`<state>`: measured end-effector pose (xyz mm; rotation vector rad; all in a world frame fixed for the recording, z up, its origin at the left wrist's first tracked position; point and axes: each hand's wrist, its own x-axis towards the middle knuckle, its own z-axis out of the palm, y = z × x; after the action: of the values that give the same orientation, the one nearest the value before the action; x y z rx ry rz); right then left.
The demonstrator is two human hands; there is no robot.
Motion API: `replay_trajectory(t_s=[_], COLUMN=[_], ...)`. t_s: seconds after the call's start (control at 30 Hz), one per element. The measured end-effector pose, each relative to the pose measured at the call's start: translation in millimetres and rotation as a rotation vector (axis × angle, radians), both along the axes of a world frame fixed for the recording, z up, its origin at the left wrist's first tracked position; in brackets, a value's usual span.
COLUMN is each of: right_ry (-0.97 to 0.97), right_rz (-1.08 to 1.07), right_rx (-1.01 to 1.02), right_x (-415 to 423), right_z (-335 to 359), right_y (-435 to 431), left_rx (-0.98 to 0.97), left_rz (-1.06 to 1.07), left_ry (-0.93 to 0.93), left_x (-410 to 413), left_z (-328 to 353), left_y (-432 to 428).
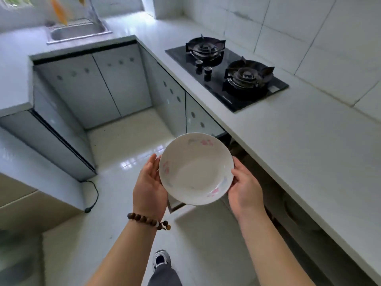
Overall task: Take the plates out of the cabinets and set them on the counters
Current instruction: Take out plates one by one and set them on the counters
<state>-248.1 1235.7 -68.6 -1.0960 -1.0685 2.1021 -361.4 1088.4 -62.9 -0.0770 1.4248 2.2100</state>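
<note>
Two grips on one plate: left grip cradles its 9 o'clock rim, right grip pinches 3 o'clock. Looks mid-carry; next up, swing it level onto the tabletop at 2 o'clock.

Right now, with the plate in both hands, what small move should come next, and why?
Probably swing the plate to the right, over the counter, and lower it. The left hand and right hand hold its rim above the floor, beside the counter edge.
</note>
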Motion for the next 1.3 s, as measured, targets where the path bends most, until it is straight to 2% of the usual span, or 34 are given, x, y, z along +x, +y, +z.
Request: replay_trajectory(t_s=[0.13, 0.47, 0.7, 0.9, 1.3], right_ry=[0.1, 0.172, 0.207, 0.233, 0.224], right_rz=[0.117, 0.346, 0.428, 0.392, 0.348], right_rx=[-0.076, -0.192, -0.186, -0.204, -0.185], right_x=[-43.6, -161.7, -249.2, -324.2, -464.0], right_z=[14.5, 28.4, 35.6, 41.7, 29.9], right_y=[-24.0, -100.7, -140.7, -164.7, -157.2], left_rx=[0.141, 0.202, 0.233, 0.275, 0.257], left_rz=[0.222, 0.525, 0.57, 0.564, 0.536], left_ry=[-0.145, -0.153, -0.151, -0.152, -0.159], left_x=[-27.5, -93.1, -173.4, -251.8, -397.2], left_z=[11.5, 29.7, 31.9, 38.7, 26.0], left_y=[-38.8, -133.1, -175.4, -194.4, -187.8])
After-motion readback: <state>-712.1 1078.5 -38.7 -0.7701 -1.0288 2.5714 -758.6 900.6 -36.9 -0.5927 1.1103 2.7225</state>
